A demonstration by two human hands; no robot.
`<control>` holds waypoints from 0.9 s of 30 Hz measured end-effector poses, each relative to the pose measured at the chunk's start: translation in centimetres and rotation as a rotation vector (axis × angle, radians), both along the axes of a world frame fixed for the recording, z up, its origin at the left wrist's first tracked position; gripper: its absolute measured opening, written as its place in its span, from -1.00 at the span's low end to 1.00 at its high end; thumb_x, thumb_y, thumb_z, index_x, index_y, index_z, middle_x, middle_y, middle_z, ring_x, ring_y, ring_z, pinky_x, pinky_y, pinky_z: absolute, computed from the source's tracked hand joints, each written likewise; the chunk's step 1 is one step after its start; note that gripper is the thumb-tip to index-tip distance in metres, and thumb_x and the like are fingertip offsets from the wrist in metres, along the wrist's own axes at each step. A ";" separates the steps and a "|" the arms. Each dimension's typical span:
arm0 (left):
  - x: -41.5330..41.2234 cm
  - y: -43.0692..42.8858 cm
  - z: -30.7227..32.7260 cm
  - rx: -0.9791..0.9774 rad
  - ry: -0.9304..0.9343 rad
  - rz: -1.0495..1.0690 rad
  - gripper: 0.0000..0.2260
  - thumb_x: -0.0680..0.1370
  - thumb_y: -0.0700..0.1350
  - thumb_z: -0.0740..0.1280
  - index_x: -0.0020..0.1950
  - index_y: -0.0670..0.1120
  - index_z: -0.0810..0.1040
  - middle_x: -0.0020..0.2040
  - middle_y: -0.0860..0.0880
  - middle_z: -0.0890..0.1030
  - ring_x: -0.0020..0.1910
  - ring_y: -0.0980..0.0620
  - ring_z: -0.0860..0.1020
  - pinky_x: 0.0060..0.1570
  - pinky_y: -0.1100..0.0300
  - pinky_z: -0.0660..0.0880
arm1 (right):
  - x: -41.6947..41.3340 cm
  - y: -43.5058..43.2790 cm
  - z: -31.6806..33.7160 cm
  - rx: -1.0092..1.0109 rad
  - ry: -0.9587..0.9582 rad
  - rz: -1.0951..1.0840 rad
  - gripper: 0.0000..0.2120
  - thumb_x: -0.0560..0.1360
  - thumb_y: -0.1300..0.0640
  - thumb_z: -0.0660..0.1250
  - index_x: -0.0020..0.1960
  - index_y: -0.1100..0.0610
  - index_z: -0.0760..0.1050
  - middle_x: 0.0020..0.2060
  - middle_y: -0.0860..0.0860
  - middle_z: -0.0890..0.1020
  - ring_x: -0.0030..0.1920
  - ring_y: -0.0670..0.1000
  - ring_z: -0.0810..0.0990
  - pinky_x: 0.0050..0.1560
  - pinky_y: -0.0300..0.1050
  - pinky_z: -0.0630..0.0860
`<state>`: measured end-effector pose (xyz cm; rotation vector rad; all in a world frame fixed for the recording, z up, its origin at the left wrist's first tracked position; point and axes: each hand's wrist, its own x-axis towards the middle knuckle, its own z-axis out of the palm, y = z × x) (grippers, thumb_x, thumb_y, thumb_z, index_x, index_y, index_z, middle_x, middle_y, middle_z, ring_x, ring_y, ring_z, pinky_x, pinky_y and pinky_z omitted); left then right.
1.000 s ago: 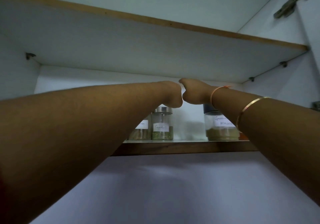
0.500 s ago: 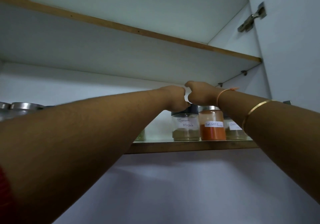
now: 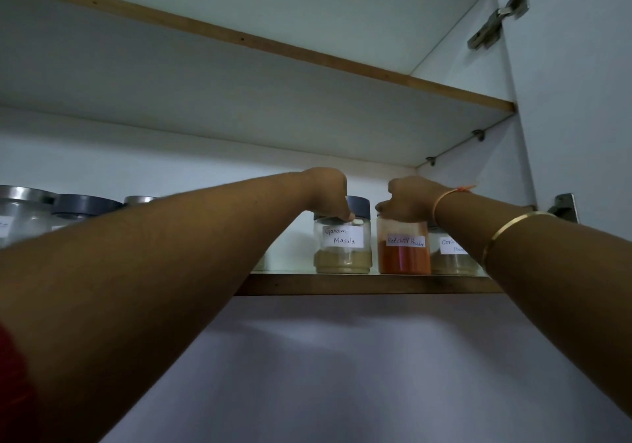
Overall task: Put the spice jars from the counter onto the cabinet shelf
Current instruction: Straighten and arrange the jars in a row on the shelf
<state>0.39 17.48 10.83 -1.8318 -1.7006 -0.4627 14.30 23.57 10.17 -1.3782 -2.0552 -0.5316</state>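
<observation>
White cabinet interior, dim, seen from below, with a wood-edged upper shelf overhead and an open door on a metal hinge at right. Lower down, the cabinet shelf with a brown front edge, carrying a row of jars; pale bare wall beneath.

Two bare forearms reaching up from the bottom corners, a gold bangle and a thin orange thread on the right one.

Far left on the shelf, blurred larger jars with steel and grey lids, labels unreadable.

Toward the right end, three spice jars standing upright, side by side near the front edge:
- Garam Masala jar, grey lid, handwritten white label "Garam Masala", tan powder low inside.
- Red chilli jar, label reading roughly "Red chilli Powder", orange-red powder, just beside the first.
- Third jar, label partly hidden behind the right forearm, starting "Cori…", tan powder.

Left hand curled over the Garam Masala lid, fingertips pinching its front rim. Right hand closed down over the top of the red chilli jar, lid hidden beneath.

Open shelf room between the far-left jars and the Garam Masala jar, mostly screened by the left forearm; ample headroom under the upper shelf.
</observation>
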 end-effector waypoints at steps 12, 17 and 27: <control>-0.1 0.2 0.1 -0.034 0.125 0.113 -0.60 0.57 0.03 0.27 0.34 -0.13 0.41 0.27 -0.10 0.50 0.23 -0.09 0.46 0.10 0.14 0.36 | 0.7 0.9 0.1 0.105 -0.075 0.078 -0.61 0.56 -0.05 0.22 0.16 0.24 0.54 0.04 0.17 0.62 0.04 0.13 0.58 0.10 0.00 0.52; -0.9 0.0 0.3 -0.047 0.137 0.133 -0.62 0.57 0.03 0.27 0.32 -0.14 0.42 0.23 -0.11 0.52 0.20 -0.09 0.47 0.04 0.16 0.35 | -0.8 -0.2 0.3 0.139 -0.101 0.152 -0.62 0.57 -0.03 0.22 0.20 0.22 0.55 0.09 0.16 0.63 0.07 0.12 0.58 0.10 -0.03 0.50; -4.5 -1.1 0.1 -0.022 0.108 0.085 -0.63 0.56 0.05 0.28 0.28 -0.14 0.47 0.17 -0.11 0.55 0.12 -0.08 0.50 -0.03 0.17 0.33 | -3.5 -1.4 -0.1 0.151 -0.027 0.178 -0.64 0.53 -0.01 0.30 0.17 0.25 0.46 0.08 0.19 0.59 0.06 0.14 0.54 0.00 -0.08 0.44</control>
